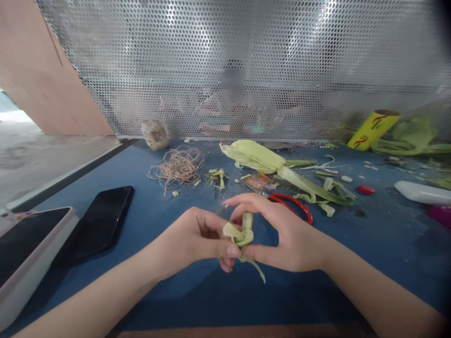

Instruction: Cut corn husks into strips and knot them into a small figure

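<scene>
My left hand (197, 239) and my right hand (282, 234) meet above the blue table (148, 291), both pinching a folded pale green leaf strip (241, 234). The strip is looped into a small knot between my fingertips, and a thin tail hangs down from it. Thumb and fingers of each hand are closed on the strip. Just behind my right hand lie red-handled scissors (294, 204), partly hidden by it.
A black phone (98, 223) and a tablet in a pale case (24, 253) lie at the left. Farther back are a tangle of twine (178, 166), a twine ball (154, 134), long green leaves (264, 159), leaf scraps, a yellow roll (373, 129) and a perforated metal screen (246, 65).
</scene>
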### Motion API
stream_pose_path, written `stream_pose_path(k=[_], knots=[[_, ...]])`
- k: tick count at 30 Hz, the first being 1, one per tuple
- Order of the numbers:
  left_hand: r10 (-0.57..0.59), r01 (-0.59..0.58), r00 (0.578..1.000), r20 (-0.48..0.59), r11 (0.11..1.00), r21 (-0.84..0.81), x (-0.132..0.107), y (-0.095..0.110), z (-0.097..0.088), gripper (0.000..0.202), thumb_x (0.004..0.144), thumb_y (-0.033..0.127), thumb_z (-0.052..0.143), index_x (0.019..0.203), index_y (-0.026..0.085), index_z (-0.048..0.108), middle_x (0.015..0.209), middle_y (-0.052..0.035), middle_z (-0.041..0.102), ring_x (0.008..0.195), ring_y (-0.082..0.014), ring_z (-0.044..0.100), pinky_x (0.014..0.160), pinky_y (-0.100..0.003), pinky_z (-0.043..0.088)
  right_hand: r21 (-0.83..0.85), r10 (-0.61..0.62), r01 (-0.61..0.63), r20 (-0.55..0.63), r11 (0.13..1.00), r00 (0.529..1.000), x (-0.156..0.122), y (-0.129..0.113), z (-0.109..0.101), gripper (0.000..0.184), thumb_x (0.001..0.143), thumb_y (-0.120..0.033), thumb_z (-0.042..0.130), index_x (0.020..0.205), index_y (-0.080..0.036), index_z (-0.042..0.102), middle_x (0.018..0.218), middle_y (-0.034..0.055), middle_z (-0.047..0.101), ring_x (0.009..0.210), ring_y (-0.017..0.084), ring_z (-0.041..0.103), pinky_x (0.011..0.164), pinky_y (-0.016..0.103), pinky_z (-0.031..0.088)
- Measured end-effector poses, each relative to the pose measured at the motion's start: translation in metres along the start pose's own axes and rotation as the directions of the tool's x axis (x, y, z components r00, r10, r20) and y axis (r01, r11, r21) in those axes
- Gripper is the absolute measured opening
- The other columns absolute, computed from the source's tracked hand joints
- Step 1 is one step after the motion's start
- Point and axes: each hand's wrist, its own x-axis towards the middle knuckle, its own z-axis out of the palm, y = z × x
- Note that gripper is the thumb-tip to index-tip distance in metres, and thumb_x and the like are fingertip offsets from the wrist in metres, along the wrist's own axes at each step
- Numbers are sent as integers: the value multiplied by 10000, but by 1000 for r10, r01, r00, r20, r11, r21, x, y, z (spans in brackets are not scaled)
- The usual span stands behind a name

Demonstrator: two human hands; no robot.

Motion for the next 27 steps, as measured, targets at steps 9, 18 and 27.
stream_pose_path(k=[9, 18, 27], knots=[[35, -46, 995, -94, 992, -121, 0, 2, 3, 497, 581, 125, 782, 853, 194, 371, 515, 50, 657, 414, -98, 593, 418, -185, 508, 176, 0, 16, -91, 984, 996, 7, -5, 14, 307, 594, -308, 780, 845, -199, 643, 934, 31, 516, 873, 157, 534, 740, 248, 462], [144, -146, 971, -192, 989, 1, 3, 1, 6, 496, 620, 166, 757, 917, 188, 360, 478, 87, 610, 402, -89, 562, 418, -203, 511, 446, 204, -129, -125, 886, 971, 8, -3, 17, 99, 692, -146, 672, 763, -169, 605, 809, 0, 545, 678, 94, 562, 578, 190, 476], [182, -160, 963, -198, 980, 121, -5, 7, -1, 390, 692, 96, 686, 906, 204, 378, 480, 120, 569, 439, -64, 564, 485, -169, 494, 548, 344, -173, -225, 819, 912, 13, -3, 8, 54, 695, -126, 633, 723, -162, 604, 763, -11, 578, 479, 46, 525, 477, 192, 485]])
